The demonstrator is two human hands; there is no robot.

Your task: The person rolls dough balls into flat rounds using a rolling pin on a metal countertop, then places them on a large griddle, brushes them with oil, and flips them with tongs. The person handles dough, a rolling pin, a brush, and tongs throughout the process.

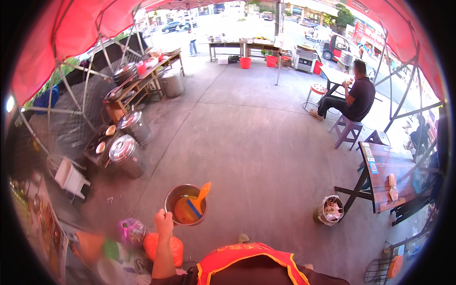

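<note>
My left hand (164,223) grips the side of a round metal pot (171,197), where a thin handle seems to meet the fist. Brownish-orange liquid (181,212) lies in the bottom of the pot. Leaning in it is a flat brush (203,192) with an orange handle and a blue band; its bristles are hard to make out. The pot hangs in front of me, over the concrete floor. My right hand is out of view. Below, a red apron (245,250) with yellow trim covers my front.
Lidded metal stockpots (130,160) stand at left near a cookware-laden table (151,76). Filled plastic bags (171,249) lie beside my left arm. At right are a lined waste bin (317,214), a wooden table (383,178) and a seated person (361,92).
</note>
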